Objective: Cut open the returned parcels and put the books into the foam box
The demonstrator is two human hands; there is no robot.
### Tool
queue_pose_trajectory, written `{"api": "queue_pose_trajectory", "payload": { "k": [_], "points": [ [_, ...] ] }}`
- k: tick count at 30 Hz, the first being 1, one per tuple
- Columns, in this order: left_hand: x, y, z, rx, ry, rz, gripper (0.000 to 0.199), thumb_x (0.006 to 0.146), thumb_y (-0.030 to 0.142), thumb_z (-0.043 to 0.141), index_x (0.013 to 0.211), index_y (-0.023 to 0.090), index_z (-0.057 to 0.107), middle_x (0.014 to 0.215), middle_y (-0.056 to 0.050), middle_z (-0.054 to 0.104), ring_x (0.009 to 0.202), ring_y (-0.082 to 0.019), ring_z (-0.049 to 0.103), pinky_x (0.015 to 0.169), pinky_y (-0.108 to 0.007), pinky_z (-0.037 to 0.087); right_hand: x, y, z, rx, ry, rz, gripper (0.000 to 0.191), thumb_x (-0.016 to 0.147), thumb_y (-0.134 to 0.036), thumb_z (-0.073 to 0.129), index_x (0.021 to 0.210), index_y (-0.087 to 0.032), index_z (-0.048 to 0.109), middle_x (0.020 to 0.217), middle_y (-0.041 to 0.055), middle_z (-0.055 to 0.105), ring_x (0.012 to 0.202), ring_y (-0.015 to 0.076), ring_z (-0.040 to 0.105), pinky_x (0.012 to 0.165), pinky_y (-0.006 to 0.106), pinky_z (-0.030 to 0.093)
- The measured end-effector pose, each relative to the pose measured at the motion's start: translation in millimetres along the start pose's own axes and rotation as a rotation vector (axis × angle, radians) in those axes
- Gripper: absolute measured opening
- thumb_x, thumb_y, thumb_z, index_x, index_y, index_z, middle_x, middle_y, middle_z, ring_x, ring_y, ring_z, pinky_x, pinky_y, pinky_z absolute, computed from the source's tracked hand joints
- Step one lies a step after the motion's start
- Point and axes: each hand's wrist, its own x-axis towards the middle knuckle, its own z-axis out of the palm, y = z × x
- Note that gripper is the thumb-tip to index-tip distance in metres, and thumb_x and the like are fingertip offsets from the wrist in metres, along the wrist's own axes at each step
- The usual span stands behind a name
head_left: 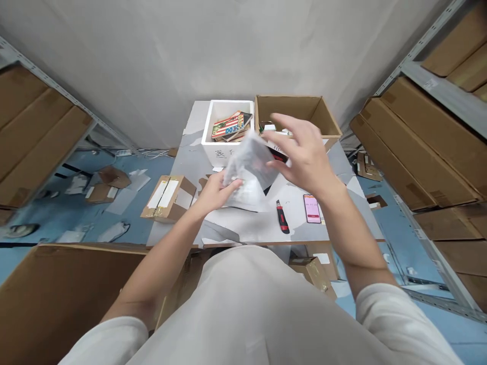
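Note:
My left hand (218, 191) is closed on the lower left side of a whitish, translucent plastic bag (253, 170), its thumb lying across the front. Whatever is inside the bag cannot be made out. To the right, my right hand (304, 152) is raised with its fingers spread, close to the bag's upper right edge and holding nothing. A red and black utility knife (282, 217) lies on the table just below the bag. Beside the knife is a phone (312, 208) with a lit pinkish screen.
Behind the bag stand a white foam box (209, 124) with colourful plaques in it and an open cardboard box (335, 126). A taped carton (169, 197) sits at the table's left edge. Shelves of cartons (426, 147) flank both sides; a large open box (57, 304) is at lower left.

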Motion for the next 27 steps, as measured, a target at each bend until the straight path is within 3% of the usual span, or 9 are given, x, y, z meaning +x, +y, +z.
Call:
{"api": "queue_pose_trajectory", "payload": {
  "k": [3, 4, 6, 9, 12, 15, 18, 22, 27],
  "points": [
    [-17.6, -31.3, 9.6, -0.422, 0.135, -0.210, 0.043, 0.072, 0.056, 0.068, 0.085, 0.015, 0.062, 0.074, -0.002, 0.064, 0.064, -0.014, 0.059, 0.058, -0.024, 0.047, -48.9, 19.3, 31.4, 0.301, 0.401, 0.305, 0.030, 0.091, -0.041, 0.050, 0.113, -0.022, 0.057, 0.104, 0.0073, 0.062, 0.092, 0.0196, 0.060, 0.081, 0.038, 0.049],
    [-23.4, -37.9, 13.8, -0.518, 0.167, -0.264, 0.045, 0.070, 0.056, 0.070, 0.088, 0.015, 0.062, 0.074, -0.002, 0.064, 0.064, -0.013, 0.059, 0.058, -0.024, 0.047, -64.7, 23.1, 49.1, 0.437, 0.422, 0.399, 0.030, 0.090, -0.043, 0.051, 0.111, -0.022, 0.058, 0.098, 0.0058, 0.062, 0.084, 0.0175, 0.060, 0.078, 0.036, 0.050],
    [-33.9, -45.2, 23.4, -0.632, 0.214, -0.338, 0.048, 0.067, 0.055, 0.073, 0.091, 0.015, 0.064, 0.075, -0.003, 0.066, 0.066, -0.014, 0.061, 0.060, -0.025, 0.049, -90.4, 24.5, 87.0, 0.761, 0.265, 0.547, 0.036, 0.083, -0.046, 0.060, 0.109, -0.021, 0.058, 0.092, 0.0044, 0.064, 0.071, 0.0145, 0.060, 0.071, 0.033, 0.052],
    [-46.1, -49.0, 38.1, -0.671, 0.241, -0.405, 0.050, 0.063, 0.055, 0.076, 0.090, 0.014, 0.065, 0.076, -0.004, 0.068, 0.069, -0.015, 0.063, 0.063, -0.026, 0.050, -109.4, 15.6, 129.1, 1.060, 0.076, 0.674, 0.045, 0.077, -0.049, 0.066, 0.111, -0.020, 0.057, 0.095, 0.0051, 0.066, 0.077, 0.0157, 0.063, 0.075, 0.033, 0.052],
    [-54.4, -51.8, 48.3, -0.643, 0.226, -0.427, 0.049, 0.063, 0.056, 0.075, 0.086, 0.014, 0.066, 0.078, -0.004, 0.069, 0.070, -0.016, 0.063, 0.065, -0.027, 0.050, -110.6, 6.9, 144.0, 1.157, -0.060, 0.680, 0.045, 0.076, -0.051, 0.067, 0.107, -0.020, 0.059, 0.097, 0.0046, 0.068, 0.087, 0.0175, 0.063, 0.082, 0.033, 0.051],
    [-58.1, -54.7, 49.2, -0.540, 0.257, -0.389, 0.049, 0.066, 0.058, 0.071, 0.086, 0.014, 0.067, 0.080, -0.005, 0.069, 0.073, -0.017, 0.063, 0.067, -0.027, 0.050, -110.0, 4.9, 146.8, 1.171, -0.144, 0.578, 0.042, 0.080, -0.050, 0.063, 0.110, -0.020, 0.060, 0.108, 0.0058, 0.067, 0.098, 0.0187, 0.061, 0.090, 0.035, 0.049],
    [-59.8, -62.5, 35.3, -0.391, 0.332, -0.343, 0.046, 0.071, 0.056, 0.066, 0.088, 0.014, 0.067, 0.084, -0.006, 0.070, 0.078, -0.019, 0.063, 0.070, -0.028, 0.050, -116.2, 9.0, 151.1, 1.092, -0.104, 0.574, 0.038, 0.083, -0.047, 0.059, 0.111, -0.021, 0.059, 0.111, 0.0059, 0.065, 0.102, 0.0191, 0.060, 0.093, 0.035, 0.047],
    [-71.4, -94.9, -9.7, -0.109, 0.453, -0.335, 0.037, 0.075, 0.050, 0.059, 0.081, 0.014, 0.065, 0.078, -0.006, 0.068, 0.075, -0.021, 0.062, 0.068, -0.029, 0.048, -127.9, 21.3, 155.5, 0.999, 0.033, 0.691, 0.036, 0.081, -0.044, 0.062, 0.110, -0.022, 0.059, 0.106, 0.0047, 0.067, 0.098, 0.0196, 0.061, 0.090, 0.035, 0.048],
    [-102.1, -148.1, -73.2, 0.365, 0.597, -0.533, 0.032, 0.080, 0.038, 0.048, 0.089, 0.013, 0.064, 0.081, -0.012, 0.068, 0.081, -0.028, 0.064, 0.072, -0.035, 0.048, -137.3, 31.4, 155.9, 1.066, 0.226, 0.819, 0.039, 0.078, -0.041, 0.067, 0.112, -0.025, 0.059, 0.110, 0.0044, 0.068, 0.097, 0.0184, 0.063, 0.091, 0.036, 0.049]
  ]
}}
